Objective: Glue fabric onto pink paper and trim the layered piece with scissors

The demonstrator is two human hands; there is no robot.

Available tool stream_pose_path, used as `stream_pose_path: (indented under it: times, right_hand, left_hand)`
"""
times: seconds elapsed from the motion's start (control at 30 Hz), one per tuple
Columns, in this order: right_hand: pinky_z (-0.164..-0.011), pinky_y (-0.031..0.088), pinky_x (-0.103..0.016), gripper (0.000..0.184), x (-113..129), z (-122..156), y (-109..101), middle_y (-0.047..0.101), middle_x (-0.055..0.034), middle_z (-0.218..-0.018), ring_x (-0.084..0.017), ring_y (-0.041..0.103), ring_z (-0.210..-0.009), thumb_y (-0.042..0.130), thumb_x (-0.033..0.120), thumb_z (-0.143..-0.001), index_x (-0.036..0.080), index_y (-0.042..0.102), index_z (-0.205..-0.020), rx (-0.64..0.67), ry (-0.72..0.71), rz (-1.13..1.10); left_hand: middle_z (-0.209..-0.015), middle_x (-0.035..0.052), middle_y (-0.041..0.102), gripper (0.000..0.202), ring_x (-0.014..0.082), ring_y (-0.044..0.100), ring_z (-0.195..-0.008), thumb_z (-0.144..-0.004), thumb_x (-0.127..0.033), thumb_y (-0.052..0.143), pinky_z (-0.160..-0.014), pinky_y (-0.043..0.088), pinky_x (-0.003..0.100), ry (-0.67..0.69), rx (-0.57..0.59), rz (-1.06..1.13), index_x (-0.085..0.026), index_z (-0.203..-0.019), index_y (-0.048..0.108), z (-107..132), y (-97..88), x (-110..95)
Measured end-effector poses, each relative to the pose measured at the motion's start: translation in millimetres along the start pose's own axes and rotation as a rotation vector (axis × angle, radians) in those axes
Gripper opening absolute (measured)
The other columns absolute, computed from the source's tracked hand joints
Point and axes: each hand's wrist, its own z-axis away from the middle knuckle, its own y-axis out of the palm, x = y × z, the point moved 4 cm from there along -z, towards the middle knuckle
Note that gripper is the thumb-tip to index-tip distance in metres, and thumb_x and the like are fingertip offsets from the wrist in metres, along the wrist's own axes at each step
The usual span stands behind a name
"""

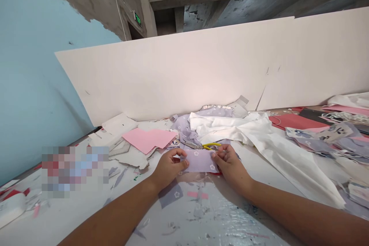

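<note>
2 hands (pixel 170 166) (pixel 233 166), 1 held lilac pc (pixel 200 161)

A green sign (pixel 137 19) shows above a white panel (pixel 187 77) beside a blue wall (pixel 37 65).

Fabric scraps (pixel 346 147) and scissors (pixel 211 146) suggest a workshop

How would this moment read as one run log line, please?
left hand: grips lavender flowered piece, left end | right hand: grips its right end | beyond: yellow-handled tool, white cloth, pink sheet
</note>
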Motion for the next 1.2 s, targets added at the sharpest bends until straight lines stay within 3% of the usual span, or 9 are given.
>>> stream_pose_path:
  times: [0.1,0.27,0.67,0.97,1.2]
  right_hand:
    - [-0.037,0.031,-0.016,0.026,0.6,-0.8,-1.7,0.037,0.0096,-0.051,-0.006,0.035,-0.042,0.054,0.035,-0.071,0.023,0.032,-0.068,-0.006,-0.051,0.089]
    - [-0.041,0.033,-0.019,0.014,-1.0,1.1,-2.1,0.040,0.0074,-0.052,-0.008,0.037,-0.044,0.051,0.034,-0.072,0.022,0.044,-0.069,0.020,-0.002,0.202]
    - [-0.047,0.042,-0.023,0.031,4.8,4.2,2.0,0.052,0.0043,-0.061,-0.011,0.050,-0.051,0.061,0.037,-0.064,0.022,0.048,-0.087,0.044,0.033,0.156]
    - [-0.048,0.042,-0.024,0.023,7.0,3.9,-0.3,0.055,0.0031,-0.057,-0.012,0.050,-0.051,0.062,0.037,-0.061,0.020,0.057,-0.075,-0.016,0.026,0.195]
    - [-0.058,0.046,-0.027,0.038,1.6,2.6,0.7,0.060,0.0017,-0.065,-0.013,0.057,-0.058,0.067,0.034,-0.060,0.019,0.052,-0.092,0.101,0.075,0.105]
  left_hand:
    - [-0.062,-0.0045,0.050,0.022,0.0055,0.044,-0.051,-0.063,-0.028,0.066,-0.047,0.036,0.016,0.007,0.020,0.009,-0.018,-0.077,0.053,1.4,1.6,-0.7]
    - [-0.058,-0.0054,0.048,0.024,0.0062,0.044,-0.050,-0.063,-0.029,0.065,-0.047,0.035,0.016,-0.010,0.017,-0.015,-0.018,-0.079,0.052,3.0,2.5,-1.5]
    - [-0.061,-0.0037,0.049,0.029,0.0075,0.043,-0.052,-0.065,-0.036,0.063,-0.049,0.035,0.018,0.040,-0.033,-0.077,-0.018,-0.086,0.054,0.1,-0.3,1.4]
    - [-0.059,-0.0040,0.048,0.026,0.0062,0.041,-0.048,-0.067,-0.036,0.062,-0.047,0.034,0.018,0.031,-0.006,-0.089,-0.016,-0.083,0.056,2.5,1.4,-4.9]
    - [-0.055,-0.0059,0.045,0.035,0.0063,0.042,-0.046,-0.058,-0.033,0.069,-0.045,0.034,0.018,-0.052,0.003,-0.048,-0.017,-0.085,0.056,2.2,-0.7,-2.8]
